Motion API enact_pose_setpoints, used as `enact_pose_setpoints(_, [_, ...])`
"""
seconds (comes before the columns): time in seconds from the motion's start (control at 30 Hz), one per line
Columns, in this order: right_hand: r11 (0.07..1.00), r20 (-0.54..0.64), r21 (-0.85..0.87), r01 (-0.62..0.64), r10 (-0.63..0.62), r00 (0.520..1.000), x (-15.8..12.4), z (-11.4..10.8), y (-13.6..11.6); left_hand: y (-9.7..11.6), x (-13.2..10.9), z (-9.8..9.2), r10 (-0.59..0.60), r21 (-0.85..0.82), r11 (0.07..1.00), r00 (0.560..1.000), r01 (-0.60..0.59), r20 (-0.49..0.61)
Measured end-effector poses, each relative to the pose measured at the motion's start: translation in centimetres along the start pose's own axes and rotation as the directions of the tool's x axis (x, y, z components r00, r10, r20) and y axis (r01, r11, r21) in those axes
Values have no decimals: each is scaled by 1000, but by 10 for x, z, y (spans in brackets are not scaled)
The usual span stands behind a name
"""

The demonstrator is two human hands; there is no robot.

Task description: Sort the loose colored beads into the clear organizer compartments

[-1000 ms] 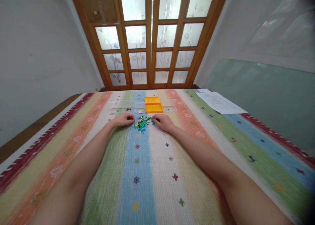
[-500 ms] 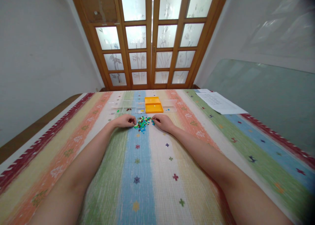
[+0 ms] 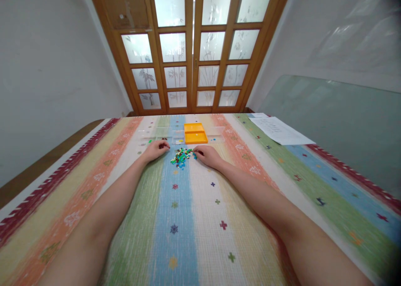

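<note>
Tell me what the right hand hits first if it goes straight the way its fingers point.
The pile of small coloured pieces. The right hand points left across the cloth, with its fingertips at the pile's edge. Whether they already touch it is unclear.

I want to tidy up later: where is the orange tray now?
Head view: the orange tray lies centre, far along the striped cloth, flanked by clear boxes, just beyond the pile of coloured pieces.
</note>
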State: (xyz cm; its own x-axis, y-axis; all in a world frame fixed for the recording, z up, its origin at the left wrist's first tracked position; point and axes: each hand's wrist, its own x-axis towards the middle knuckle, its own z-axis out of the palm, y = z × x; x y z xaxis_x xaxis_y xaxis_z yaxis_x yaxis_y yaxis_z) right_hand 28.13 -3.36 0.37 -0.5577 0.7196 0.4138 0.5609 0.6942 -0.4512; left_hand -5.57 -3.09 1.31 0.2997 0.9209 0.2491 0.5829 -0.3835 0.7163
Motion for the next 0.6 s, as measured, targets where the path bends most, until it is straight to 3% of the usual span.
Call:
enact_pose_setpoints(0.1, [1000,4,-5,-9,9,1000,0,1,1,-10,2,-1,-33,56,997,972,47,-233])
enact_pose_setpoints(0.23, [1000,6,-11,-9,9,1000,1,2,1,-15,4,-5,-90,63,990,906,128,-414])
enact_pose_setpoints(0.6, [1000,8,-16,9,-9,1000,2,3,2,-12,7,1,-160,171,940,823,296,-545])
